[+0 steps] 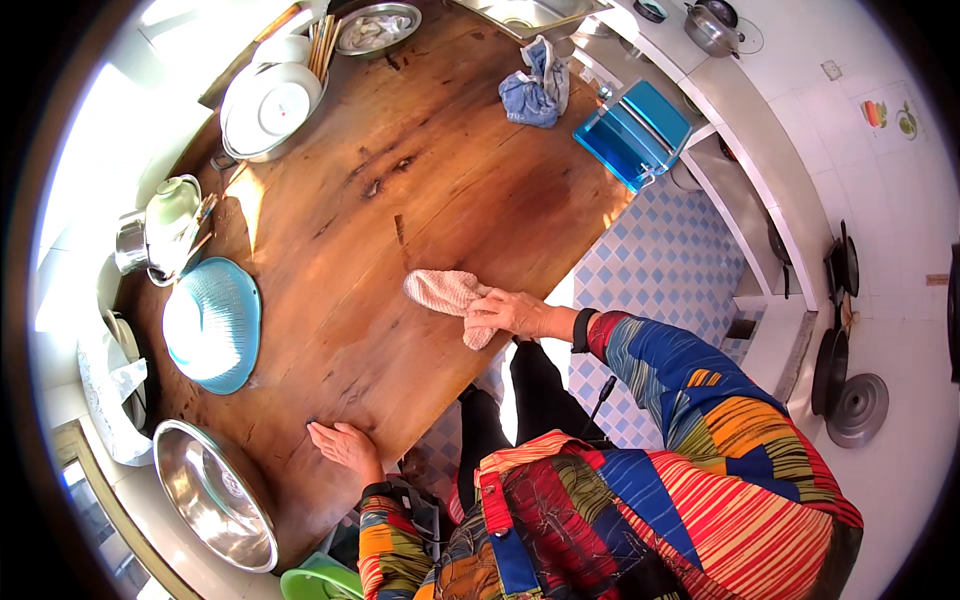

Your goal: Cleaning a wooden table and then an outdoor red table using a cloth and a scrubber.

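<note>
A pink textured cloth [445, 291] lies bunched on the brown wooden table [340, 250], close to its near right edge. My right hand [508, 312] grips the cloth, with part of it hanging below the fingers. Near the front edge, to the left, my left hand [345, 447] rests on the wood with its fingers stretched out and nothing in them. The wood around the cloth looks darker in places.
To the left stand a blue colander [240, 330], a steel basin [190, 480] and a green bowl [172, 205]. White bowls [275, 105] sit at the back left. A blue cloth [530, 98] and a blue hand-cranked machine [625, 135] occupy the far right edge.
</note>
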`<state>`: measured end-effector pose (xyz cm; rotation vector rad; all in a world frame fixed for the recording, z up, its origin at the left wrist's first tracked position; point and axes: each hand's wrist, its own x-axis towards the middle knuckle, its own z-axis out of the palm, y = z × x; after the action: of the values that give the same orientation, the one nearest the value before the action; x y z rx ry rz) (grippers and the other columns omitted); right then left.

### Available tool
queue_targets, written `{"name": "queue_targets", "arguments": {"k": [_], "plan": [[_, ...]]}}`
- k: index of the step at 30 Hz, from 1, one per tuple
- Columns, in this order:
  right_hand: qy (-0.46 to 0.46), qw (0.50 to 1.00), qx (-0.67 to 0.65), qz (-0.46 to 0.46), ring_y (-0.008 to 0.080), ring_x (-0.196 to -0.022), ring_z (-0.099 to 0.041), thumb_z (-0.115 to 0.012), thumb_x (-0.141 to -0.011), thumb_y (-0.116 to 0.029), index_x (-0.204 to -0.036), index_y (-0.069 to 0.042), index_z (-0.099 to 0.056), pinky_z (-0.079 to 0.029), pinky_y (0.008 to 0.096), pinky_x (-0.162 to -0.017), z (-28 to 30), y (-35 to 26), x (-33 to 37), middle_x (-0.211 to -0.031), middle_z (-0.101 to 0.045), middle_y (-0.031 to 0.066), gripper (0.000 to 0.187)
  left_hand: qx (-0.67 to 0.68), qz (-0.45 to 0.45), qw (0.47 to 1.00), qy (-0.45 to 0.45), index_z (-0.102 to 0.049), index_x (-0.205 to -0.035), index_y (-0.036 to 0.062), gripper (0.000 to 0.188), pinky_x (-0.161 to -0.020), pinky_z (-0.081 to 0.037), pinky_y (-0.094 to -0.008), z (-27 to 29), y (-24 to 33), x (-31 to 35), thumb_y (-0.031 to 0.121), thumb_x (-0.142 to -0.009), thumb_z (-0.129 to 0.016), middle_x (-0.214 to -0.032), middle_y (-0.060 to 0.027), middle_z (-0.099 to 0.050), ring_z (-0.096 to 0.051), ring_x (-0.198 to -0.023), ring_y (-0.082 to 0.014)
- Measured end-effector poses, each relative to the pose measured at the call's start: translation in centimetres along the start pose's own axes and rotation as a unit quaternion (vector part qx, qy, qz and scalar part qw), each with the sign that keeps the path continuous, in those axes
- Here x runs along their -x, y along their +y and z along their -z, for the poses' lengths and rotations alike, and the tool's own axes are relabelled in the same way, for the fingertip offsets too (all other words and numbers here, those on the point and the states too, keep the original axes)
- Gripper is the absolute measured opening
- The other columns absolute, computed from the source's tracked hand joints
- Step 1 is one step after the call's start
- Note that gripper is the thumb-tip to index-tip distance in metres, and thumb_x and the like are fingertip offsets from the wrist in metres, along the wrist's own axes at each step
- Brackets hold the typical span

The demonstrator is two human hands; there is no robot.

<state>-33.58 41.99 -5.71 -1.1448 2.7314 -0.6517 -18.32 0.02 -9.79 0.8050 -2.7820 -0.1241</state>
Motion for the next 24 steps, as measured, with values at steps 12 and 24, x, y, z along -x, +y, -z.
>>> {"name": "queue_targets", "arguments": {"k": [12,24], "plan": [[0.253,0.930,-0.180,-0.197,0.0312,-0.087,-0.057,-0.051,-0.076,0.002,-0.110,-0.001,-0.052,-0.046,0.0357,-0.078,5.7,13.2,5.2,-0.091,-0.057,0.0128,0.035,0.431,0.043,0.880,-0.195,-0.041,-0.125,-0.0035,0.040,-0.085,-0.045,-0.0325,1.7,19.8,4.2,0.010,-0.089,-0.051,-0.122,-0.0175,-0.046,-0.049,-0.112,-0.0255],[0.105,0.922,-0.372,0.032,0.0225,-0.094,-0.060,-0.058,-0.085,-0.015,-0.121,0.001,-0.047,-0.048,0.0296,-0.081,20.3,10.0,0.9,-0.101,-0.062,0.0132,0.041,0.778,0.247,0.510,-0.272,-0.055,-0.109,-0.0020,0.023,-0.081,-0.052,-0.0357,3.8,42.6,-5.4,0.003,-0.089,-0.046,-0.103,-0.0137,-0.062,-0.062,-0.092,-0.0244]]}}
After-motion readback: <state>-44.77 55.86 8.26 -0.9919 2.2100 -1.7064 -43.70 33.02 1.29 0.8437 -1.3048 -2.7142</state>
